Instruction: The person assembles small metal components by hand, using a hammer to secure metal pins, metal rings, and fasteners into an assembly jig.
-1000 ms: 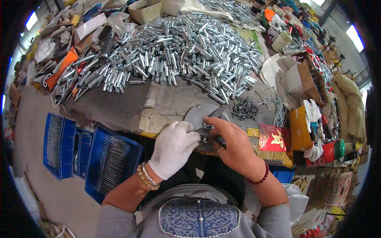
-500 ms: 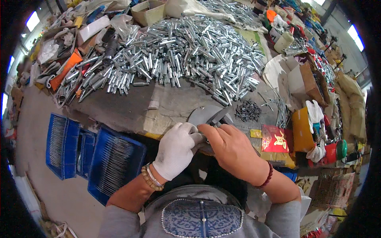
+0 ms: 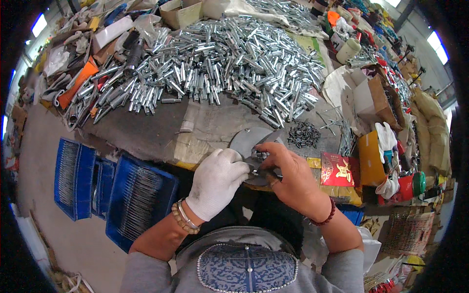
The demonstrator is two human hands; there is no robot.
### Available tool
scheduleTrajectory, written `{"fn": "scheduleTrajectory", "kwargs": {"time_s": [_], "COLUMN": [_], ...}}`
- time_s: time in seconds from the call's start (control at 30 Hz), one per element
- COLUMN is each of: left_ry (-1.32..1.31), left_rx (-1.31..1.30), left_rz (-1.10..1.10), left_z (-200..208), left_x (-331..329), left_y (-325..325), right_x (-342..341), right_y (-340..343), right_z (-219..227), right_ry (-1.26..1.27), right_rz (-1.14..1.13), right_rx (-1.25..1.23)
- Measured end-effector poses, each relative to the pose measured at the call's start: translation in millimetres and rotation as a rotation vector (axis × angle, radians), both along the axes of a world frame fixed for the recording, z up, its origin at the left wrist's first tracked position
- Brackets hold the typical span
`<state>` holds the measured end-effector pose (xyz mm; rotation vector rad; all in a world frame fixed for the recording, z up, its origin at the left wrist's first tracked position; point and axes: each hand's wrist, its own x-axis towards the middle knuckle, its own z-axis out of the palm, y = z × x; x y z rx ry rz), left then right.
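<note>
In a white knitted glove, my left hand (image 3: 220, 181) is closed at the table's front edge, its fingertips at a small metal piece (image 3: 255, 172) too hidden to name. My bare right hand (image 3: 297, 180) curls in from the other side, index finger and thumb bent around the same spot; what they grip is mostly covered. Behind the fingers lies a round grey metal plate (image 3: 244, 140) with a metal fixture on it. Small dark screw-like pieces (image 3: 304, 135) lie in a heap just beyond my right hand.
A large pile of shiny metal tubes (image 3: 220, 63) covers the far table. Blue bins (image 3: 163, 207) of thin metal rods stand at the left. On the right are a red card (image 3: 339, 170), long thin rods (image 3: 347, 141), a yellow box (image 3: 371, 158) and white gloves (image 3: 387, 139).
My right hand has drawn slightly away from the left, and its fingers have opened up around the fixture. More of the round plate shows. My left hand stays nearly in place.
</note>
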<state>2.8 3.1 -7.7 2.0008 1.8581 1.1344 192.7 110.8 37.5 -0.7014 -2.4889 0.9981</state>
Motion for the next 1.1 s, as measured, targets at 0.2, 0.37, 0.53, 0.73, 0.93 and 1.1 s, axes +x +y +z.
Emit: {"fn": "scheduleTrajectory", "kwargs": {"time_s": [0.2, 0.37, 0.53, 0.73, 0.93, 1.1], "left_ry": [0.008, 0.036, 0.070, 0.034, 0.093, -0.010], "left_rx": [0.009, -0.018, -0.036, 0.011, -0.072, -0.049], "left_rz": [0.000, -0.002, -0.001, 0.083, 0.044, 0.001], "left_z": [1, 1, -1, 7, 2, 6], "left_x": [1, 0, -1, 5, 1, 1], "left_y": [-2, -3, -3, -2, -1, 1], "right_x": [-1, -3, -10, -12, 6, 45], "right_y": [1, 0, -6, -16, -11, 3], "right_z": [3, 5, 13, 15, 12, 3], "right_ry": [-0.016, -0.025, -0.076, -0.158, -0.069, -0.212], "right_rz": [0.035, 0.050, 0.097, 0.177, 0.079, -0.179], "right_rx": [0.000, 0.020, 0.195, 0.536, 0.299, 0.421]}}
